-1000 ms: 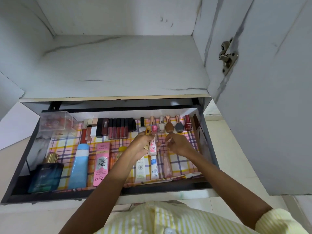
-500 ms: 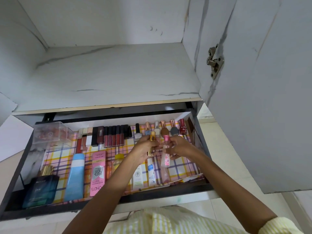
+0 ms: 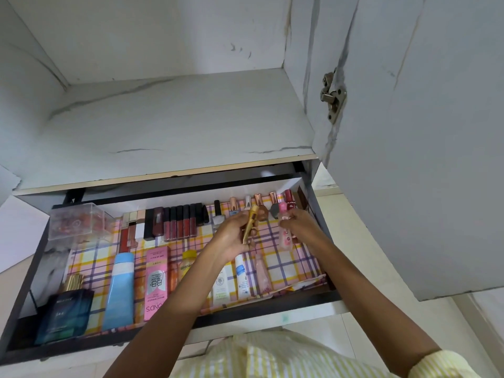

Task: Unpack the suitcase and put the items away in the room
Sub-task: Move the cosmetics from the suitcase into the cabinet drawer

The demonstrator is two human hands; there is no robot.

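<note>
Cosmetics [image 3: 180, 225] lie in rows in the open drawer [image 3: 245, 313] under the white shelf [image 3: 163, 126], on a plaid liner [image 3: 294, 266]. Near its front we see a dark perfume bottle [image 3: 65, 312], a blue tube [image 3: 120, 290] and a pink BB cream box [image 3: 156, 282]. Over the back right, our left hand [image 3: 231, 236] curls its fingers round a gold tube [image 3: 251, 222], and our right hand [image 3: 302, 227] pinches a small pink bottle [image 3: 285, 233].

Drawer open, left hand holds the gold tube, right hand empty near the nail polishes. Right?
Not quite: the right hand is not empty; it grips a pink-capped clear pink bottle, as the head view shows. The rest stands: the drawer is open and the left hand holds the gold tube, both near the nail polishes.
</note>
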